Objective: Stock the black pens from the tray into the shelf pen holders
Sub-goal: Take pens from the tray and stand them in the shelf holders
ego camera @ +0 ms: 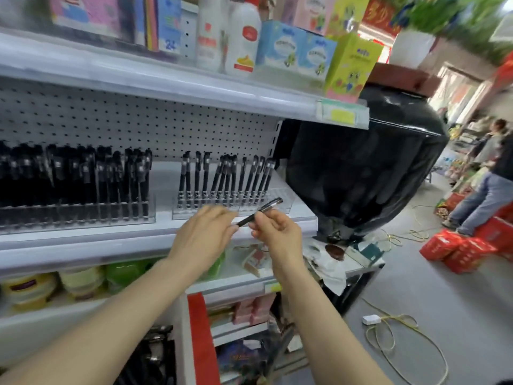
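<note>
**Black pen held in front of the right-hand holder**

The right hand [273,226] is pinching a black pen [270,207] between thumb and fingertips, partway along the barrel. The pen is slanting, with its upper end pointing toward the shelf and its lower end toward the left hand [205,234]. The left hand's fingers are reaching out fairly straight, tips meeting the pen's lower end. They are blurred, so I cannot tell whether they are pinching it or only touching. The pen is hovering in the air just in front of the clear pen holder [280,195] at the right end of the white shelf [111,241]. Standing pens [227,176] are filling that holder's left and middle part, upright or slightly tilted. A second holder [83,218], further left, is sitting packed with black pens.
</note>
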Demonstrator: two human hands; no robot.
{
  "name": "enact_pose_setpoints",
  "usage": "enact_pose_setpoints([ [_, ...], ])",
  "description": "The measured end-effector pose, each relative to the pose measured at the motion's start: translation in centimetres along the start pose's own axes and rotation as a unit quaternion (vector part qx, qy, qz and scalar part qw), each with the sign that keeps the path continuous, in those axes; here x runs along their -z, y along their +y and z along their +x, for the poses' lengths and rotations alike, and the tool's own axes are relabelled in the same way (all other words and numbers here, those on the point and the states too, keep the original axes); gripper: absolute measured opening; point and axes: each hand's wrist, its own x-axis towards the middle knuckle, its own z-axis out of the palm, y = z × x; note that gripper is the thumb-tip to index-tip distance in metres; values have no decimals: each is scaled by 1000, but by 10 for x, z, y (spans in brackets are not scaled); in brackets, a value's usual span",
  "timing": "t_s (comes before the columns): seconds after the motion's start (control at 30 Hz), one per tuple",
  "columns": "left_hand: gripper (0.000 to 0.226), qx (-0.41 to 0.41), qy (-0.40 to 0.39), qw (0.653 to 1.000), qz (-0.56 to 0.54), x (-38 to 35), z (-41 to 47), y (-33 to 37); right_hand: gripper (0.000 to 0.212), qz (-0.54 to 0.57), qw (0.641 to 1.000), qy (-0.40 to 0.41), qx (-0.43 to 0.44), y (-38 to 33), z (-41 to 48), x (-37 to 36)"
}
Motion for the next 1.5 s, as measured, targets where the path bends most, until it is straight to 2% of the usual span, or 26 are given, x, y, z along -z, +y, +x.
enact_pose_setpoints([
  [0.07, 44, -12, 6, 999, 45, -9, 17, 0, 8, -68, 995, 39, 54, -7, 26, 23],
  [0.17, 52, 5, 3, 995, 103, -23, 36, -4, 15, -179, 970, 82, 143, -25, 66, 51],
  [0.33, 54, 31, -17, 986, 162, -49, 40, -16, 13, -290, 930, 79, 213, -45, 123, 60],
  [0.4, 55, 35, -5, 985, 168, -56, 40, -17, 12, -314, 921, 68, 222, -46, 141, 56],
  [0.57, 56, 44, 0, 984, 175, -61, 43, -17, 25, -377, 898, 14, 226, -37, 168, 43],
  [0.7, 62, 49, -8, 983, 178, -61, 42, -17, 26, -447, 876, -36, 176, -19, 176, 39],
  [1.07, 63, 22, 5, 986, 166, -59, 40, -20, 24, -446, 882, -20, 151, -8, 167, 42],
  [1.3, 59, 8, 21, 996, 86, -27, 13, -25, 41, -411, 871, 64, 262, -4, 121, 29],
  [1.4, 54, 16, 38, 997, 72, -2, -18, -33, 38, -386, 881, 53, 267, 6, 80, 8],
  [1.5, 48, 55, 40, 996, 54, 21, -60, -50, 28, -373, 889, -4, 266, 31, 27, -23],
])
